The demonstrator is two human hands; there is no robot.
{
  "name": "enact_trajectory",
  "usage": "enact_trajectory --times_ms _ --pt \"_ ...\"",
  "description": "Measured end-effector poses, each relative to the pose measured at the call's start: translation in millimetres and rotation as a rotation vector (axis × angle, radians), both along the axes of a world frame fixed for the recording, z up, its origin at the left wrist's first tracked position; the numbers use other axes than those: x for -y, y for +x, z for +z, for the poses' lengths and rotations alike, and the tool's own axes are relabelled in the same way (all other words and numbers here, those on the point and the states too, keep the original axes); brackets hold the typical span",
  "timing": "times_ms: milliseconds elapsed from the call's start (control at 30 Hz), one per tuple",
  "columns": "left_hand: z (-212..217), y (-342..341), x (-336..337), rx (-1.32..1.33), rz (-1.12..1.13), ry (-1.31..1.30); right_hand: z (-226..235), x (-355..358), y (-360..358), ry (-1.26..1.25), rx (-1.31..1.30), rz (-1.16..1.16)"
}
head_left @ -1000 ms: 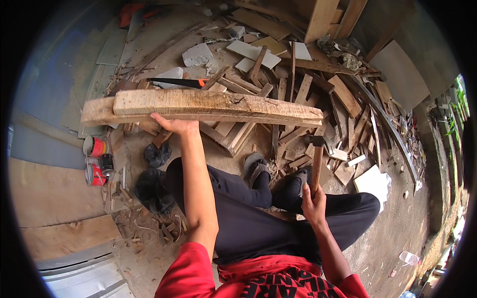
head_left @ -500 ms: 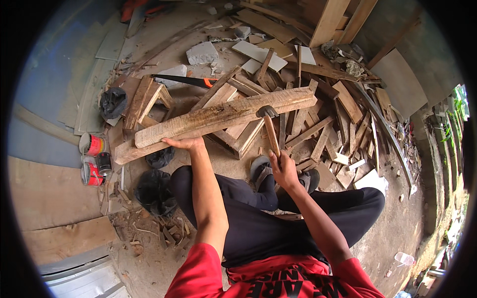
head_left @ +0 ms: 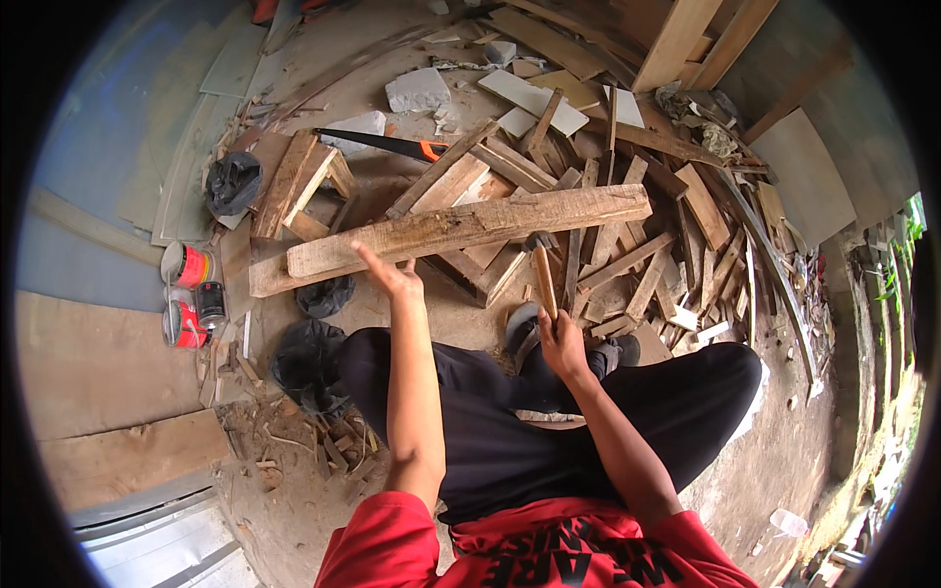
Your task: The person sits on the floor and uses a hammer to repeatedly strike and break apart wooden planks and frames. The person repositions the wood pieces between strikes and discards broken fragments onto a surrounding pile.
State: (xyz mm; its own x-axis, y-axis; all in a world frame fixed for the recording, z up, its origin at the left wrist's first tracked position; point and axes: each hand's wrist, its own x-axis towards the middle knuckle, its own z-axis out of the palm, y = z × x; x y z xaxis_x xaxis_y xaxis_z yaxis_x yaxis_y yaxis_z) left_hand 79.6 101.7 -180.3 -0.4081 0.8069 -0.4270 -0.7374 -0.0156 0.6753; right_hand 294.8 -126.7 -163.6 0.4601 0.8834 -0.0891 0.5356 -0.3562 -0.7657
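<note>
Nearer the body than the saw [head_left: 368, 141], the doubled timber [head_left: 470, 227] lay over the left hand [head_left: 394, 281], apparently to bear its weight (how tightly that hand closed was hidden), while the right hand [head_left: 564, 348], right of the saw, wrapped the hammer [head_left: 545, 279], likely for control.

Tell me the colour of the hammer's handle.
The handle is light brown; it shows best in the head view.

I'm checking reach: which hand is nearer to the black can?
Left. The left hand, holding the wooden beams, is to the right of the black can. The right hand, gripping the hammer, is farther to the right of it.
</note>
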Motion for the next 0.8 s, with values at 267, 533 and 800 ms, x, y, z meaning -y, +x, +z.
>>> enact_trajectory --times_ms 267,533,800 --pt "10.1 5.5 -17.9 0.285 0.088 -0.055 -36.0 -14.5 12.3 0.008 -0.484 -0.197" --pt "15.6 11.4 -3.6 0.163 0.056 -0.104 15.5 -59.8 30.0 0.117 -0.256 -0.115" --pt "-0.6 -8.6 37.3 -0.217 -0.256 -0.279 64.1 -55.1 -14.2 0.202 -0.088 0.088"
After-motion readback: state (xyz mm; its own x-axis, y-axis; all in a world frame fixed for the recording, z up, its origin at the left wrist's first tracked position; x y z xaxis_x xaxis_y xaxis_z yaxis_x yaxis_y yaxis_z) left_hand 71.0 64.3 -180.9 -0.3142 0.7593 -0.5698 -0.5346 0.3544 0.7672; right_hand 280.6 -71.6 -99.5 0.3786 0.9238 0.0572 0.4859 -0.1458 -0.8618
